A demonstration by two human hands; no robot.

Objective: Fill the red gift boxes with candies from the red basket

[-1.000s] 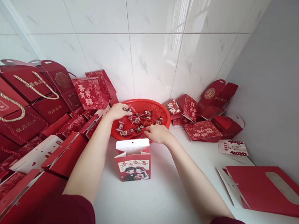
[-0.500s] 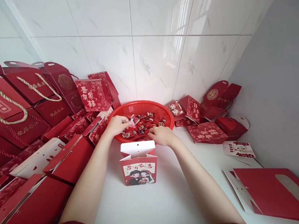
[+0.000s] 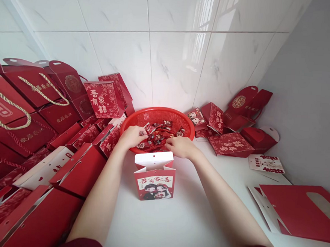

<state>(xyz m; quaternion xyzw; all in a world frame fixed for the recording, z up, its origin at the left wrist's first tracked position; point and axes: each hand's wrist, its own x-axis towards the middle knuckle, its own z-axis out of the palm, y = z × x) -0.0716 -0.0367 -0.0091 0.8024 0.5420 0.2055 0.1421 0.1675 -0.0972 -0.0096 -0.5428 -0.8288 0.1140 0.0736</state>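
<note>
Red basket (image 3: 158,109), left hand (image 3: 132,138), right hand (image 3: 180,146) over near rim (image 3: 135,150), fingers (image 3: 142,132) curled, hold unclear, tabletop (image 3: 195,201) room beside upright box (image 3: 153,188).

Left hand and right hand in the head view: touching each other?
Apart. The head view shows a gap between the left hand and right hand, with wrapped packets in the basket visible between them.

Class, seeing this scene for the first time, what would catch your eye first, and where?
The bright red basket of small wrapped packets near the tiled wall, with the left hand and right hand at the packets. In front of it stands an open box with a cartoon couple. Red gift boxes crowd the left side of the view.
</note>
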